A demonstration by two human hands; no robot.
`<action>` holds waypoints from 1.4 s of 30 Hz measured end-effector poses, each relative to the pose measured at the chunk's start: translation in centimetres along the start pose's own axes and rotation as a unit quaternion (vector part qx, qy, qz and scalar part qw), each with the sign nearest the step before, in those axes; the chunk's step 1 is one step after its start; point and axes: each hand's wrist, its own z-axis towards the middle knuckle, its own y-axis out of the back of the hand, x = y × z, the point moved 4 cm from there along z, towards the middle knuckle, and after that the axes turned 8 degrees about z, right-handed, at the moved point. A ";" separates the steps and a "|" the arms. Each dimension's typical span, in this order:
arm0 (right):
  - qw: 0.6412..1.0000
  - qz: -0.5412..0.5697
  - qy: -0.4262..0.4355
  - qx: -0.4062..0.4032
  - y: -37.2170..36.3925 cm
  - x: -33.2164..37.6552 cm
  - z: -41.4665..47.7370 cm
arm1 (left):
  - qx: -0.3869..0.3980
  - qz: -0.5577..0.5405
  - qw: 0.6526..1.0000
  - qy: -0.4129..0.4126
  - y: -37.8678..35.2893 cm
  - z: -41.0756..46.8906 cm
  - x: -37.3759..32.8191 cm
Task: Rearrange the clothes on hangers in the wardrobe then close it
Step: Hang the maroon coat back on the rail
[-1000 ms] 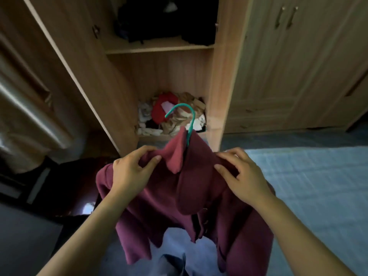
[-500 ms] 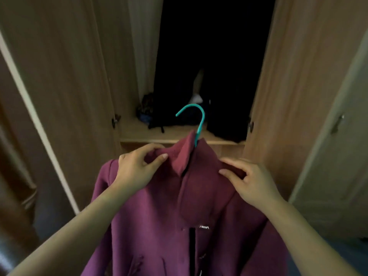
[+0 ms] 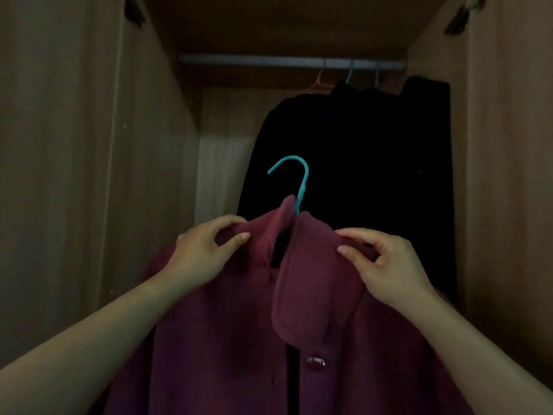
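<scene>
A maroon coat (image 3: pixel 245 324) hangs on a teal hanger (image 3: pixel 300 181) whose hook points left, held up in front of the open wardrobe. My left hand (image 3: pixel 206 253) pinches the coat's left shoulder beside the collar. My right hand (image 3: pixel 386 265) pinches the right shoulder. The hook is well below the silver hanging rail (image 3: pixel 269 60). Dark clothes (image 3: pixel 353 175) hang from the rail's right part on an orange, a teal and a purple hanger.
The wardrobe's left inner wall (image 3: pixel 155 145) and right wall (image 3: pixel 502 175) frame the opening. Hinges show at the top left (image 3: pixel 131 10) and top right (image 3: pixel 457 16). The rail's left half carries nothing.
I have lifted the coat from low near the bed up to the hanging space, and my view has tilted up to the rail. Both hands keep their grip on the shoulders.
</scene>
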 end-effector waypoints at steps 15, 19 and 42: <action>0.951 -0.273 0.096 -0.111 -9.9 -8.5 29.7 | -0.090 -0.135 0.978 -0.131 -6.0 30.2 6.9; 0.933 -0.315 0.089 -0.147 -11.3 -7.7 37.1 | -0.077 -0.145 0.969 -0.185 -8.1 36.2 7.3; 0.848 -0.476 0.112 -0.206 -16.4 -6.5 53.1 | -0.215 -0.152 0.939 -0.220 -11.4 51.2 10.8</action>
